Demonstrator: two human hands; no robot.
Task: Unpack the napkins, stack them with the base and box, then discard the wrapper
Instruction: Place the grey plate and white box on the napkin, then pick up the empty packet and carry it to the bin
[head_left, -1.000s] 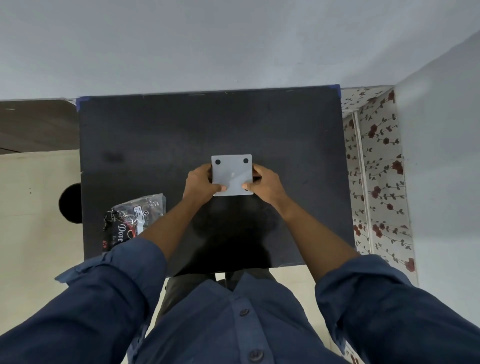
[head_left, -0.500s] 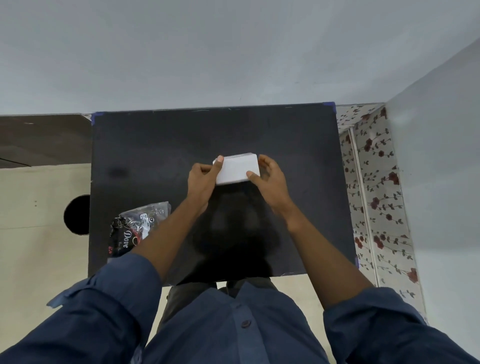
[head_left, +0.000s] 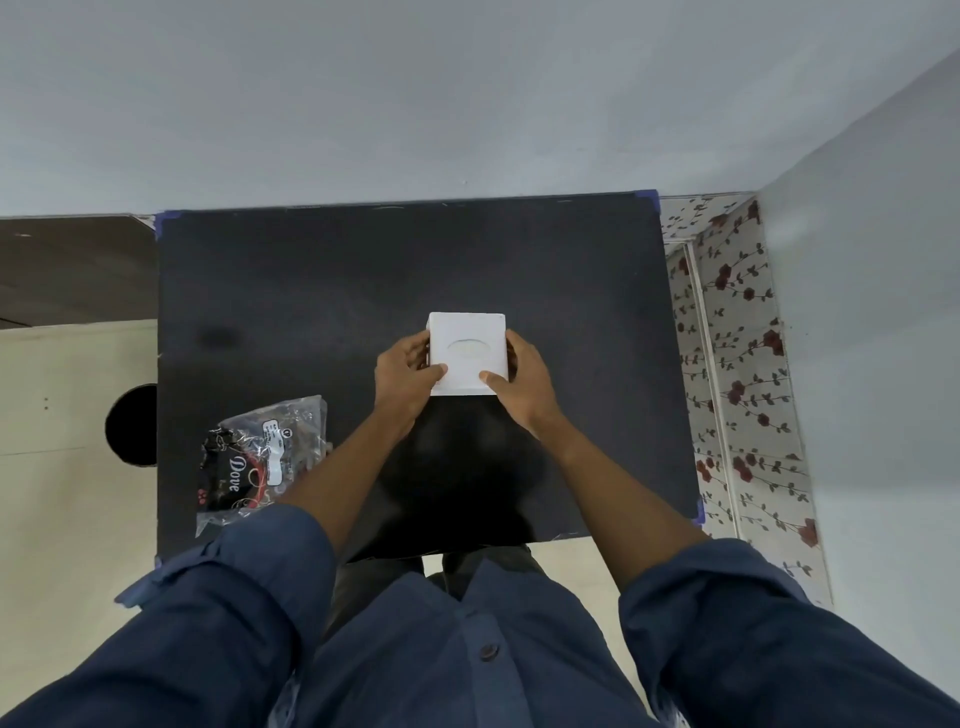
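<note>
A white square box with an oval slot in its top face sits at the middle of the black table. My left hand grips its left side and my right hand grips its right side, thumbs on the near edge of the top. The napkins and base are hidden from view; I cannot tell if they are inside. A crumpled clear plastic wrapper with black "Dove" print lies on the table's near left, apart from both hands.
The table stands against a pale wall. A floral-patterned surface runs along its right edge. A beige floor with a round dark object lies to the left. My blue sleeves fill the bottom of the view.
The box showed a flat grey face with two dark dots, was tipped over in both hands, and now shows its oval-slot face up. Both hands stayed on it.
</note>
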